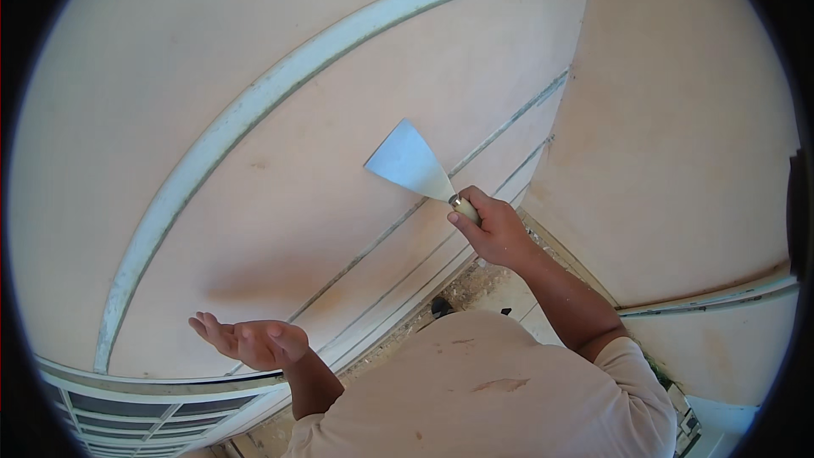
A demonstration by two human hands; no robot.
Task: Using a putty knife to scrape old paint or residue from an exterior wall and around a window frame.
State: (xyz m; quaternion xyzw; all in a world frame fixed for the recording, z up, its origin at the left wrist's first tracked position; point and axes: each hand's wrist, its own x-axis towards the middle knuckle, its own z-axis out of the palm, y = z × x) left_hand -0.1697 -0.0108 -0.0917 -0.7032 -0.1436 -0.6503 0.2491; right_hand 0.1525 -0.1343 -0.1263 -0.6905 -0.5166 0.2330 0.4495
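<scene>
My right hand is closed around the light-coloured handle of a putty knife. Its broad, shiny metal blade flares out up and to the left, in front of a pale pinkish wall. Whether the blade touches the wall I cannot tell. Lower left, my left hand is held up with nothing in it, its fingers partly curled and apart. The wall lies behind this hand, with a soft shadow above it. A raised whitish band curves across the wall beyond both hands.
Narrow grooves cross the wall's lower part, with grey patches near the corner. A second wall stands at right. White-framed window panes are at lower left. Dirt and debris lie along the wall's foot.
</scene>
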